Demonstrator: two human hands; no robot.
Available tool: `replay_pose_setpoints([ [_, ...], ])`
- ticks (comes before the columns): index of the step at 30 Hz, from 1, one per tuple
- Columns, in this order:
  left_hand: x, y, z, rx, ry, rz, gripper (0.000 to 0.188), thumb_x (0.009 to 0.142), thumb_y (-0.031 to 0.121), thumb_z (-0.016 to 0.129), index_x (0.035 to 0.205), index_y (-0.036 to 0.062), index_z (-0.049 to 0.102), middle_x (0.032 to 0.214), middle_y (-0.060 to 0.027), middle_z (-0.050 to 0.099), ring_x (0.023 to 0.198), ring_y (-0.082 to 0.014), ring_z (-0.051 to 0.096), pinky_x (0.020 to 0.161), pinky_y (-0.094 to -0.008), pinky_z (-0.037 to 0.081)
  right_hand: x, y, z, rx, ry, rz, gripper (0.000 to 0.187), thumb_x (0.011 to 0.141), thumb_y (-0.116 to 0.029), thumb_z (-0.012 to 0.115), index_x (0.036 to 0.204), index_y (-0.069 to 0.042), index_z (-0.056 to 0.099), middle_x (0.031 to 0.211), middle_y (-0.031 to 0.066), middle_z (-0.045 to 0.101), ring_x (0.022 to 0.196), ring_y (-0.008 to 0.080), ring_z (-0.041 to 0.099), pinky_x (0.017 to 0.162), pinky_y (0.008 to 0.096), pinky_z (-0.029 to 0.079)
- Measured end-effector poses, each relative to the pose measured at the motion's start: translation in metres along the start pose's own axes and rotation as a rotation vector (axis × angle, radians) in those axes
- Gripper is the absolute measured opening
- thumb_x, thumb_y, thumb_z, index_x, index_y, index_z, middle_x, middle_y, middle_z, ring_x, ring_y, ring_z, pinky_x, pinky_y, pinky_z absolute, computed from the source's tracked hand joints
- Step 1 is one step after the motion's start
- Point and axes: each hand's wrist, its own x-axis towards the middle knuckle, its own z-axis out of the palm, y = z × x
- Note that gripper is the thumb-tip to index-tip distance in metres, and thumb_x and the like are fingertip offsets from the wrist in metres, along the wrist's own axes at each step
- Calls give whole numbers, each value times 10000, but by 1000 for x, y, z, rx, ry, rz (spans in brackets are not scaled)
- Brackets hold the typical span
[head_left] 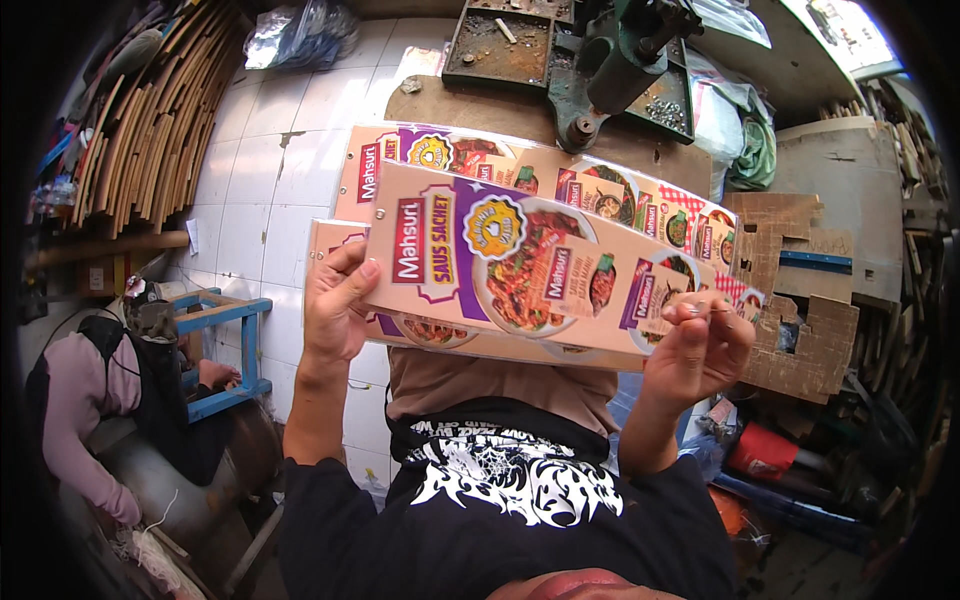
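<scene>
My left hand (340, 298) grips the left end of a long, laminated printed sign (610, 270), thumb over its face. The sign is peach and purple with pictures of food, and a small hole or eyelet shows at its left edge. My right hand (705, 340) is raised in front of the sign's right end, thumb and fingers pinched together. Something tiny and shiny seems to be at those fingertips, too small to name. Behind lies a similar printed sign (355, 190) on the worktable. Another sign's edge (325, 240) shows below it, partly covered.
A dark green hand press (625, 70) stands at the table's far side, between a metal tray (497, 45) and a tray of small metal pieces (665, 105). Cut cardboard (800, 300) lies right. At left are a blue frame stool (250, 345) and a person in a pink sleeve (75, 400).
</scene>
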Motion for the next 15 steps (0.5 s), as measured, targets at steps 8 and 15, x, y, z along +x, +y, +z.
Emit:
replay_pose_setpoints([
  [8, 40, 44, -35, 168, 57, -53, 310, 955, 96, 570, 1215, -59, 506, 1049, -168, 674, 896, -193, 699, 765, -304, 607, 15, 8, -62, -337, 380, 38, 183, 917, 7, 616, 1089, 56, 576, 913, 148, 675, 739, 157, 608, 684, 282, 516],
  [15, 96, 96, -49, 943, -63, -89, 502, 856, 187, 673, 1266, -33, 486, 786, -64, 673, 728, -117, 652, 601, -234, 504, 21, 20, -80, -381, 520, 185, 279, 917, -34, 652, 1164, 67, 568, 891, 104, 672, 746, 114, 611, 681, 237, 506],
])
